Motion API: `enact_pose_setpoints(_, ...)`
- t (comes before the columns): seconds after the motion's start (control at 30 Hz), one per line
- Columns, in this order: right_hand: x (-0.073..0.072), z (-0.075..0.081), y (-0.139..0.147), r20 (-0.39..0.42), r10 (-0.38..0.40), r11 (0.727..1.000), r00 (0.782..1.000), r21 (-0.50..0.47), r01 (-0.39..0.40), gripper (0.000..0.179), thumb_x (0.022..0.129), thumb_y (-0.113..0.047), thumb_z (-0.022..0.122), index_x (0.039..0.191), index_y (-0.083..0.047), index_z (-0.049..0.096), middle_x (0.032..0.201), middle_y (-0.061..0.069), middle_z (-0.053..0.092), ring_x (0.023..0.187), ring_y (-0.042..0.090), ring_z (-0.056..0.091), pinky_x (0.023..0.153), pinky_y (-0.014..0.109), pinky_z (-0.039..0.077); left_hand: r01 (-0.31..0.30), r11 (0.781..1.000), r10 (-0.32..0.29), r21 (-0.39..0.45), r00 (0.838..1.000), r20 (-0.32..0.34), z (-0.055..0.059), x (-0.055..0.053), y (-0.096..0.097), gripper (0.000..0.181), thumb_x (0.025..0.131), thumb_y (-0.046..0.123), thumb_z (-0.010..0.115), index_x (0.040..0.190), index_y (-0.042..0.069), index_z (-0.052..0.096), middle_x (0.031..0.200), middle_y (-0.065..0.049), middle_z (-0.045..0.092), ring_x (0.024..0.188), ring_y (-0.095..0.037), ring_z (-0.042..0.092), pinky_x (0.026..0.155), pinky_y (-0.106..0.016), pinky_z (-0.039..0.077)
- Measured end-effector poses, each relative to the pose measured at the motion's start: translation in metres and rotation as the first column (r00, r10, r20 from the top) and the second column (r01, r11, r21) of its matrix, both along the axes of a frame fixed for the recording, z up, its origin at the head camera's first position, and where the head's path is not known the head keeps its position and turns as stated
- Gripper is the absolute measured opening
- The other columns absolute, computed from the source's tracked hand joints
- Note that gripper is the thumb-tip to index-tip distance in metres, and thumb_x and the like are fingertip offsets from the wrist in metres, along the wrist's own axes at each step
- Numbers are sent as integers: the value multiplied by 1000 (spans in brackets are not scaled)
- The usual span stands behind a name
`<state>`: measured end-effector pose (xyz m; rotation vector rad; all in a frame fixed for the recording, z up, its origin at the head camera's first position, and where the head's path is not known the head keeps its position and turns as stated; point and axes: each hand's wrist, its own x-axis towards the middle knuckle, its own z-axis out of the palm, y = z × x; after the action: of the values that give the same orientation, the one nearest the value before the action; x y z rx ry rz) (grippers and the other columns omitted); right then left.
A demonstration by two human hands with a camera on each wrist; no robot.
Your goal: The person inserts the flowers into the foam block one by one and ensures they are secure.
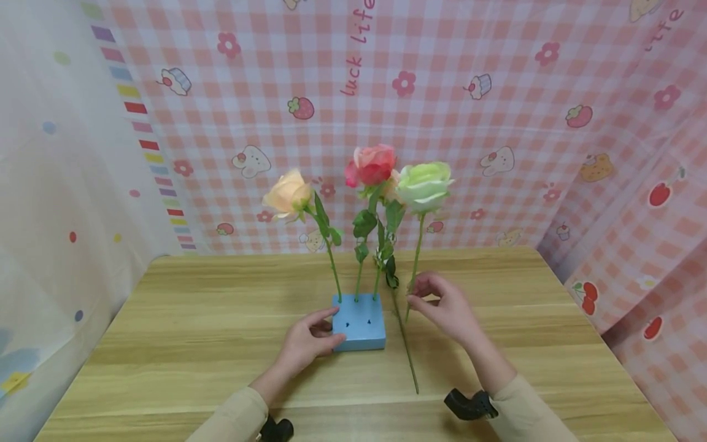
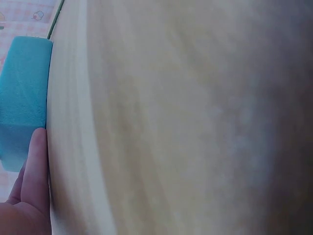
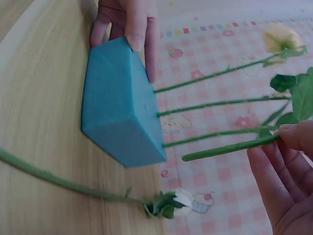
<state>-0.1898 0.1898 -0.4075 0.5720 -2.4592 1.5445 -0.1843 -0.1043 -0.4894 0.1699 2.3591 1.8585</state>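
Note:
A blue foam block [image 1: 359, 336] stands on the table with three stems upright in its back row. They carry a peach rose [image 1: 289, 193], a pinkish-red rose [image 1: 373, 164] and another bloom, partly hidden. Two small holes show in the block's top nearer the front. My left hand [image 1: 310, 337] holds the block at its left side, thumb at the front corner. To the right of the block, my right hand [image 1: 444, 305] pinches the stem [image 3: 230, 148] of a pale green rose [image 1: 424, 186]. The stem's cut end points toward the block, apart from it.
A loose flower stem [image 1: 407, 344] lies on the wooden table [image 1: 221, 331] between the block and my right hand. Its whitish bloom [image 3: 183, 199] shows in the right wrist view. Behind the table hangs a pink checked cloth [image 1: 342, 123].

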Motion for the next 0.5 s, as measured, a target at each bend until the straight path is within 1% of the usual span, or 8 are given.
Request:
enact_pose_setpoints(0.13, -2, -2, -12, 0, 17, 1000, 1000, -11, -17, 18, 87, 3, 73, 101, -1, 63, 91, 8, 67, 89, 22, 65, 72, 27, 60, -1, 1000, 1, -4, 1000, -3, 0, 0, 0, 57, 81, 16, 84, 134, 13, 64, 110, -14, 62, 92, -24, 62, 68, -31, 62)
enact_pose_setpoints(0.37, -5, -5, -29, -46, 66, 998, 997, -4, -67, 17, 85, 6, 73, 97, 0, 62, 91, 10, 67, 88, 27, 65, 71, 27, 61, -3, 1000, 3, -11, 1000, -7, 0, 0, 0, 58, 80, 16, 85, 134, 13, 64, 109, -14, 62, 92, -23, 62, 68, -31, 62)
enact_pose_setpoints(0.5, -7, -7, -38, -77, 81, 997, 994, 11, -80, 19, 84, 7, 74, 97, 1, 62, 91, 9, 66, 87, 25, 64, 71, 27, 61, -8, 1000, 7, -11, 1000, -12, -1, 0, 0, 58, 80, 16, 85, 133, 12, 64, 109, -14, 62, 91, -23, 62, 68, -31, 62)
